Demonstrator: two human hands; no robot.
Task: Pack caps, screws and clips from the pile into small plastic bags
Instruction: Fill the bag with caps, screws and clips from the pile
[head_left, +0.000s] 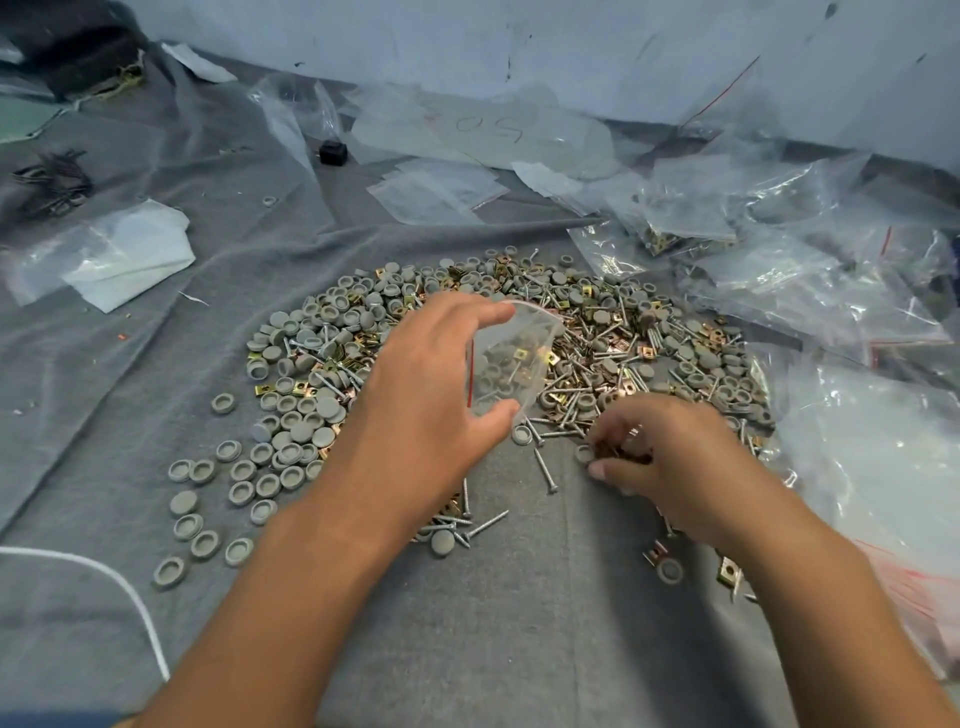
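Note:
A wide pile (597, 332) of grey caps, silver screws and brass clips spreads over the grey cloth (519, 623). My left hand (431, 395) grips a small clear plastic bag (511, 358) with a red zip strip, mouth held open, above the pile's middle. Some caps, a screw and clips lie inside the bag. My right hand (670, 457) is at the pile's near edge, fingers curled around a small bunch of brass clips (618, 453). Loose caps (228, 499) lie scattered at the left.
Filled and empty clear bags (779, 270) are heaped at the right and back. White folded sheets (130, 254) lie at the left, a small black box (333, 152) at the back, a white cord (124, 592) at the near left. A wall rises behind.

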